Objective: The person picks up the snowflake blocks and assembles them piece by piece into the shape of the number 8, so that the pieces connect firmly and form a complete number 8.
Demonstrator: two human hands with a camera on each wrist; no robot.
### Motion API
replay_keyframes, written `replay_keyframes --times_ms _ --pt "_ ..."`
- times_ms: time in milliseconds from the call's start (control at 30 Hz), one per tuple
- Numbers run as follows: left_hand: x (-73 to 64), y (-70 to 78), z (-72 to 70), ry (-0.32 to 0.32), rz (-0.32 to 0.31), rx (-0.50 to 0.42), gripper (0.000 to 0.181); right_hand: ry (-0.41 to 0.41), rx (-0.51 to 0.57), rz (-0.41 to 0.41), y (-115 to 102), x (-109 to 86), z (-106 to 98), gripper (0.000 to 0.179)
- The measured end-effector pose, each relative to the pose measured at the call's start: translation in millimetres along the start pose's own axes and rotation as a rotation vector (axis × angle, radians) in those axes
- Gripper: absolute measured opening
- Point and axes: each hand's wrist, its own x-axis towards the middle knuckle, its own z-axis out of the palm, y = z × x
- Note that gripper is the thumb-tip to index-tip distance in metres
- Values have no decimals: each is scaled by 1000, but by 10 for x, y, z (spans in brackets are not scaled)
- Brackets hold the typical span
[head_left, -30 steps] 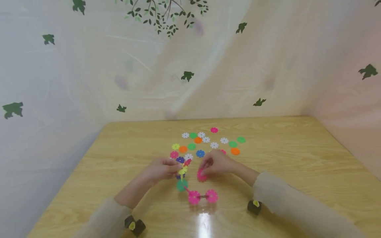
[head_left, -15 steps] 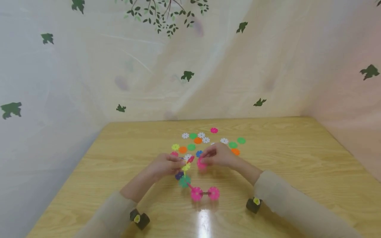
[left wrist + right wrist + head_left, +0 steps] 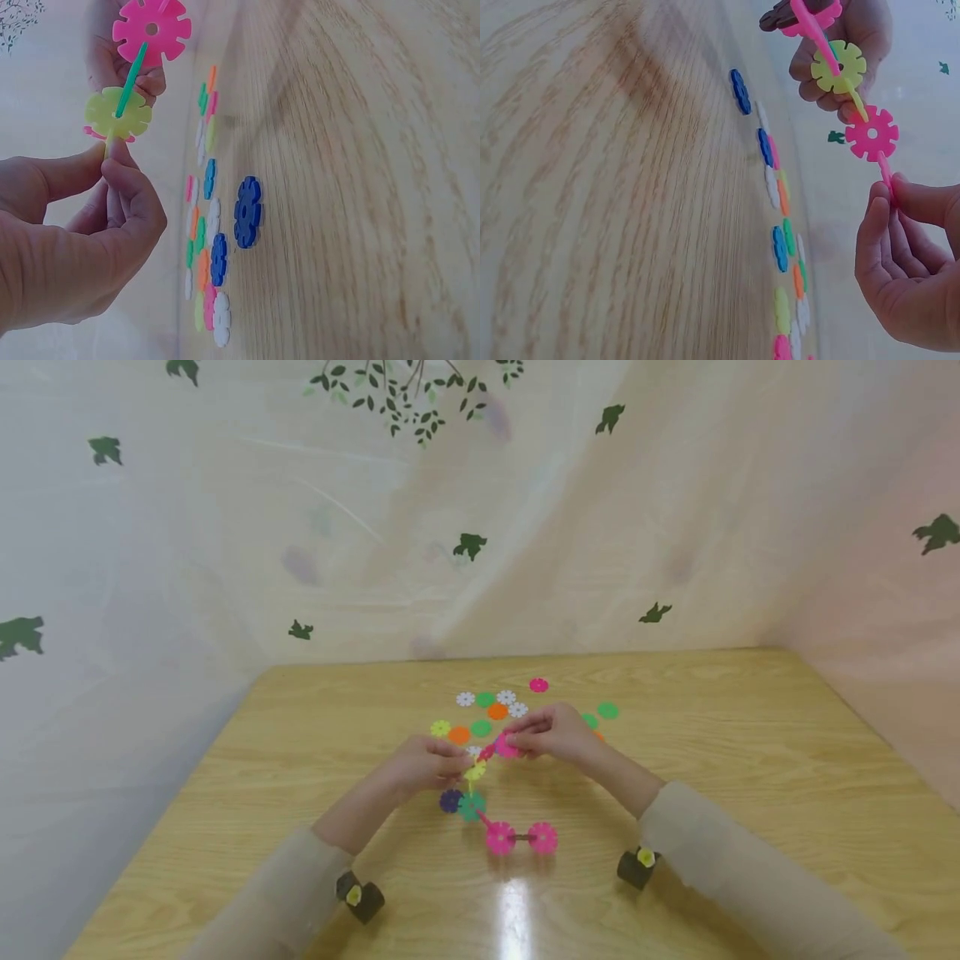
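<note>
My left hand [image 3: 420, 768] pinches a yellow piece of a chain of slotted flower-shaped plastic discs, just below a yellow disc [image 3: 120, 114]. My right hand [image 3: 555, 731] holds a pink disc [image 3: 886, 174] edge-on between thumb and fingers. Its edge meets another pink disc [image 3: 871, 135] at the chain's upper end, beyond the yellow pieces. From the left hand the chain hangs down through a green disc [image 3: 472, 806] to a pink disc [image 3: 500, 838]. A brown piece [image 3: 521, 837] links that one to a last pink disc [image 3: 543, 838].
Loose discs lie scattered beyond the hands on the wooden table [image 3: 675, 877], among them an orange one [image 3: 459, 735], a white one [image 3: 466, 699] and a green one [image 3: 607, 710]. A dark blue disc [image 3: 247, 213] lies nearest. A printed curtain [image 3: 360, 585] hangs behind.
My right hand has lifted the pink disc up and away to the chain's upper end. My left hand has risen slightly to the right, carrying the chain along.
</note>
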Motion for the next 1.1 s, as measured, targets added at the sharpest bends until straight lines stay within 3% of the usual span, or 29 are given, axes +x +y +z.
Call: replay_keyframes --times_ms 233,433,733,867,1100 --pt "4 25 13 11 1 28 26 -1 -5 5 -16 -2 18 27" --pt "-18 27 90 85 15 83 25 8 -42 -7 -22 -5 52 21" --pt "-96 86 231 169 60 177 18 -30 -247 -93 -67 -26 12 13" --pt "-100 111 250 197 31 131 18 -17 -210 -55 -46 -44 18 15" --pt "-94 76 236 225 23 15 23 51 -15 31 -18 -45 69 24"
